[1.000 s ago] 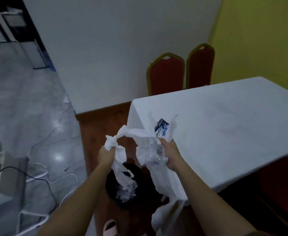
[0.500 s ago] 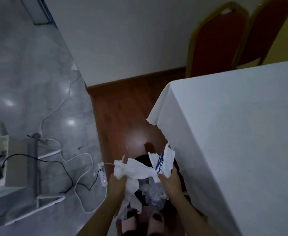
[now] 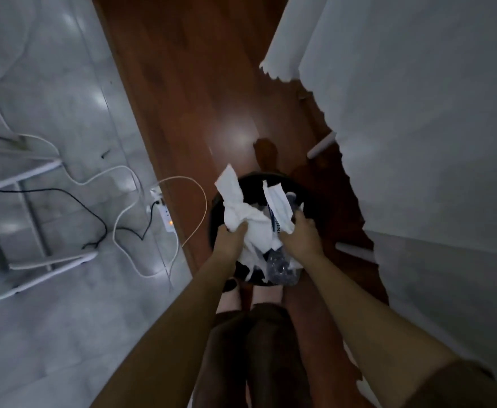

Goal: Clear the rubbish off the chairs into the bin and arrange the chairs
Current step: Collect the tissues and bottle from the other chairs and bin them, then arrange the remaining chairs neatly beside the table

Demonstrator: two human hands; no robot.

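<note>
A round black bin (image 3: 216,213) stands on the wooden floor right in front of my feet. Over its mouth I hold a bundle of rubbish. My left hand (image 3: 230,238) grips crumpled white tissue paper (image 3: 238,207). My right hand (image 3: 303,237) grips a white wrapper with blue print (image 3: 279,207). Under my hands a crushed clear plastic bottle (image 3: 281,267) hangs at the bin's near rim, and I cannot tell which hand carries it. No chairs are in view.
A table under a white cloth (image 3: 417,128) runs along the right, with its hem close to the bin. Left of the wooden strip, on the grey tiles, lie a power strip (image 3: 164,214), loose white and black cables (image 3: 117,207) and a white metal frame (image 3: 32,201).
My hands have dropped from chest height down to the bin's mouth with the rubbish. My view has tilted down, so the red chairs have left the frame.
</note>
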